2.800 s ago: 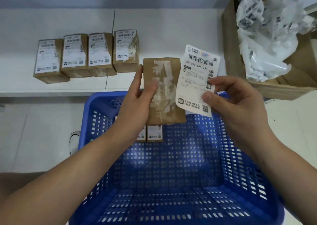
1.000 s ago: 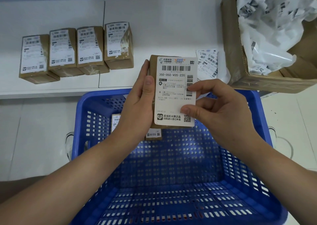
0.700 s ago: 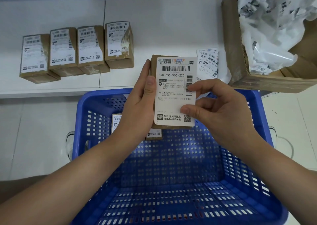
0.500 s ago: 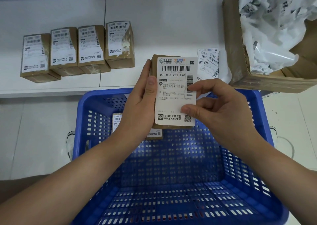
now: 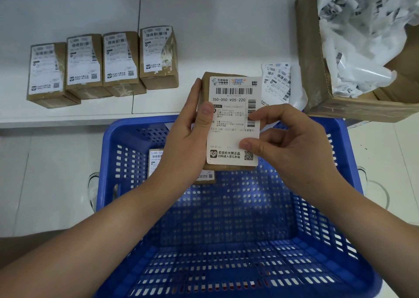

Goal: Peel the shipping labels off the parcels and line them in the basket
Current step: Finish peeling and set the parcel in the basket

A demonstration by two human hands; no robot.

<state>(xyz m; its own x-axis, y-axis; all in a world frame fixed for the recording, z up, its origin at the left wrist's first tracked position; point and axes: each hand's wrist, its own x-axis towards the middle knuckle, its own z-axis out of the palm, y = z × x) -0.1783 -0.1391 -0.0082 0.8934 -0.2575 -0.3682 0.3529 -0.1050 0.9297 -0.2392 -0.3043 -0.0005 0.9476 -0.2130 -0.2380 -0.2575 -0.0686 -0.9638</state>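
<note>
My left hand grips a small brown parcel upright over the far edge of the blue basket, thumb on its front. A white shipping label with barcodes lies flat over the parcel's face and covers nearly all of it. My right hand pinches the label's right edge between thumb and forefinger. Two labelled parcels stand against the basket's far wall, largely hidden behind my left hand.
Several labelled brown parcels stand in a row on the white shelf at back left. Loose labels lie on the shelf beside a cardboard box full of crumpled white backing paper.
The label, earlier held apart to the right of the bare parcel, now lies over the parcel's face. Over the last second both hands have stayed almost still.
</note>
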